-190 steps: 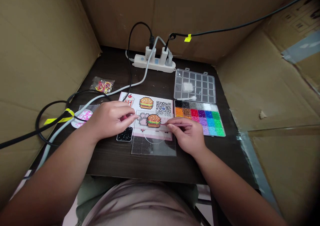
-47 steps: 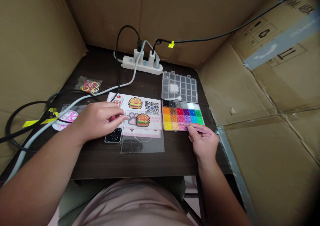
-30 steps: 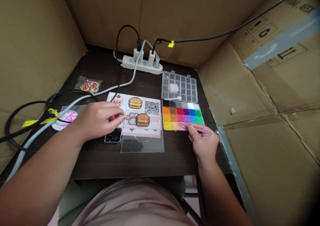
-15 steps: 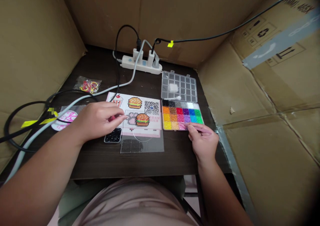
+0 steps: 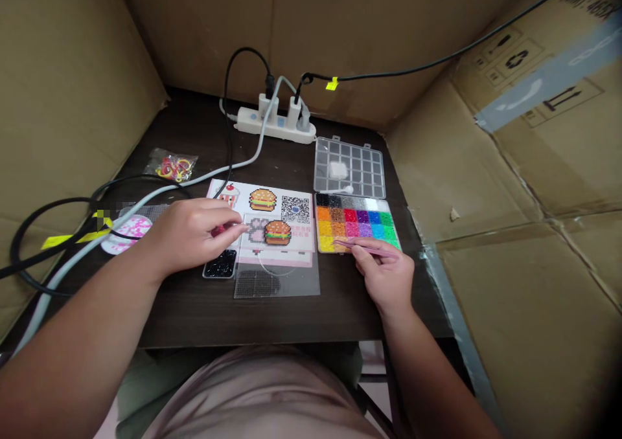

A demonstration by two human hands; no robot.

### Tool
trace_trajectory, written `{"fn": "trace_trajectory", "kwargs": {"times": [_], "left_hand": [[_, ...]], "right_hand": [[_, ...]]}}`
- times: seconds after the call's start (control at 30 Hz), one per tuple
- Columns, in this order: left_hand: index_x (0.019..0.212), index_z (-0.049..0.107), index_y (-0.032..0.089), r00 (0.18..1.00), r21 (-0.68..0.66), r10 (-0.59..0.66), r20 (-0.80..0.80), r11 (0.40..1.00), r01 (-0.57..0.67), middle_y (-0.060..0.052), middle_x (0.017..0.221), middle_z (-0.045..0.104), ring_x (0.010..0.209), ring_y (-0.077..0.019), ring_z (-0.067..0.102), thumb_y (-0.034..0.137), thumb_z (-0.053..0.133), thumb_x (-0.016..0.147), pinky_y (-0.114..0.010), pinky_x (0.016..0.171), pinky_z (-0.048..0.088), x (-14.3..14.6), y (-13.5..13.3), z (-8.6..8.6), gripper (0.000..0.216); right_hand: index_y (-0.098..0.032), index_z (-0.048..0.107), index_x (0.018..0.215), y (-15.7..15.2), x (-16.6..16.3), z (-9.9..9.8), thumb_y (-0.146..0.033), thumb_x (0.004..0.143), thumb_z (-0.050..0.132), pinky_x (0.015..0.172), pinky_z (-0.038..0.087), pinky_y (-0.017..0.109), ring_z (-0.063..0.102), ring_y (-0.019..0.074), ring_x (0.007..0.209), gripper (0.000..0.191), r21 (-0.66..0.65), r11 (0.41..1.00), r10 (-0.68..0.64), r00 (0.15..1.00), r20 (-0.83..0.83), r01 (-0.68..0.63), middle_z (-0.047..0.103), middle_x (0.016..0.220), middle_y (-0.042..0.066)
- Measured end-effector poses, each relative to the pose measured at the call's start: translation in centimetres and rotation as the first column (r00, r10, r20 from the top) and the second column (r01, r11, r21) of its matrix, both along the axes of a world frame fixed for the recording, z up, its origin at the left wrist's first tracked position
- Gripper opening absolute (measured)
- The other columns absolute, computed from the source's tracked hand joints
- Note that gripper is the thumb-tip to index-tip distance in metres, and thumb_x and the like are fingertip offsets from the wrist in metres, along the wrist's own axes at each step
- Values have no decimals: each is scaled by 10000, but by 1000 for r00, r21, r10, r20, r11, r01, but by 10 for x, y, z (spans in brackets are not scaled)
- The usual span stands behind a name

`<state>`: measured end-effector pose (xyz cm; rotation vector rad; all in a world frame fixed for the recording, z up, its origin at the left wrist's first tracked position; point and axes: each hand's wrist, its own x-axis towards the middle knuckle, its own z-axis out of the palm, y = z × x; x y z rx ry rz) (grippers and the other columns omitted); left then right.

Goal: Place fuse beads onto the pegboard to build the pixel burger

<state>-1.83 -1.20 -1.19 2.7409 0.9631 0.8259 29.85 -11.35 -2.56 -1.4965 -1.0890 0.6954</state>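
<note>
Pink tweezers (image 5: pixel 376 250) are gripped in my right hand (image 5: pixel 386 274), their tips over the light-orange beads at the front of the sorted bead box (image 5: pixel 357 227). My left hand (image 5: pixel 197 232) is closed in a pinch at the left edge of a clear pegboard (image 5: pixel 253 215). On that board are a pink and grey paw of beads (image 5: pixel 257 232) and a bead hamburger (image 5: pixel 278 232). Beneath it lie a printed pattern sheet (image 5: pixel 233 190) and a larger clear pegboard (image 5: pixel 301 283). A small tray of black beads (image 5: pixel 219 264) sits below my left hand. My fingers partly hide something red.
The box's clear lid (image 5: pixel 359 167) lies folded back, with a white block inside. Behind is a power strip (image 5: pixel 275 125) with plugs. Cables (image 5: pixel 194 180) cross the left side by a bag of rings (image 5: pixel 171 165) and a pink-white disc (image 5: pixel 127 235). Cardboard walls surround the table.
My right hand has shifted left with the tweezers, whose tips went from the pink beads to the light-orange ones. My left hand has stayed in place.
</note>
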Motion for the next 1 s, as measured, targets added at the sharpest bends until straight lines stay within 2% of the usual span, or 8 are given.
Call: {"fn": "trace_trajectory", "kwargs": {"times": [0.1, 0.2, 0.33, 0.4, 0.63, 0.83, 1.0], "left_hand": [[828, 693, 183, 1000, -7, 2, 1, 1000, -2, -12, 796, 709, 746, -149, 654, 278, 559, 906, -266, 687, 488, 0, 0, -1, 182], [832, 694, 193, 1000, -12, 6, 0, 1000, -6, -12, 798, 711, 747, -151, 657, 280, 553, 907, -268, 686, 492, 0, 0, -1, 182], [831, 680, 193, 1000, -13, -14, 3, 1000, 14, -10, 789, 707, 733, -148, 651, 268, 557, 906, -268, 677, 490, 0, 0, 1, 162], [827, 673, 194, 1000, -12, -21, 3, 1000, 21, -11, 793, 707, 731, -148, 650, 263, 557, 907, -271, 679, 489, 0, 0, 2, 156], [827, 661, 200, 999, -2, -41, 12, 999, 41, -7, 789, 697, 709, -141, 639, 235, 569, 899, -274, 666, 476, -1, 1, 2, 122], [840, 655, 205, 999, 7, -42, 12, 999, 41, 0, 799, 694, 715, -136, 641, 224, 580, 893, -272, 670, 475, -1, 1, 1, 93], [835, 649, 199, 999, 9, -46, 24, 999, 46, -4, 787, 690, 711, -138, 637, 227, 577, 897, -271, 655, 474, 0, 0, 4, 100]], "right_hand": [[-165, 748, 799, -1, 6, -2, -290, 730, 771, 388, 364, 226, 486, 78, 423, 144, 42, 997, -65, 997, -43, 67, 747, 758, 79], [-147, 739, 815, -2, 19, -3, -294, 712, 786, 385, 342, 224, 459, 69, 410, 186, 82, 979, -180, 980, -86, 187, 737, 738, 80], [-117, 727, 799, -7, 37, -2, -305, 681, 802, 381, 306, 216, 424, 65, 389, 234, 116, 916, -379, 924, -57, 383, 671, 599, 37], [-113, 729, 792, -11, 41, -2, -311, 671, 809, 378, 300, 215, 422, 69, 385, 245, 119, 895, -428, 903, -33, 429, 633, 545, 16], [-119, 733, 806, -18, 39, -8, -335, 700, 797, 384, 302, 218, 418, 70, 397, 249, 125, 912, -392, 920, -24, 392, 630, 545, 17], [-115, 737, 796, -15, 41, -7, -355, 704, 780, 381, 316, 221, 442, 80, 400, 261, 104, 911, -406, 912, 57, 399, 656, 578, 38], [-117, 733, 794, -14, 42, -9, -358, 694, 788, 382, 308, 219, 430, 75, 402, 267, 90, 917, -392, 920, 23, 389, 644, 568, 32]]}}
